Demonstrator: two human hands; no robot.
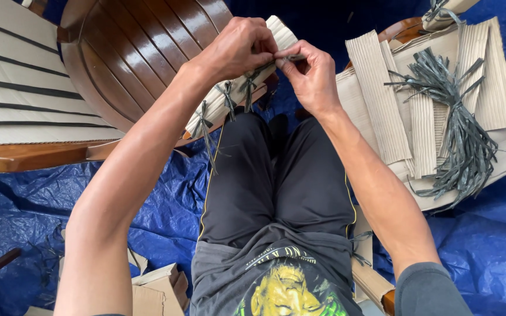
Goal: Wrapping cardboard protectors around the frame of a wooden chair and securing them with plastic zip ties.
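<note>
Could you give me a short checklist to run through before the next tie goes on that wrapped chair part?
1. Both hands on the strap: ok; left hand and right hand pinch the grey strap end.
2. Corrugated cardboard wrap lying along the wooden part: ok.
3. Earlier ties in place: ok, several knots show.
4. Current knot pulled tight: cannot tell, fingers hide it.
5. Spare straps nearby: ok, a bundle lies on the cardboard pieces to the right.

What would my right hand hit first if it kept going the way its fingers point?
Probably the left hand: the right hand points leftward, fingertips almost touching it over the cardboard-wrapped bar. Depth between them is hard to judge.
</note>
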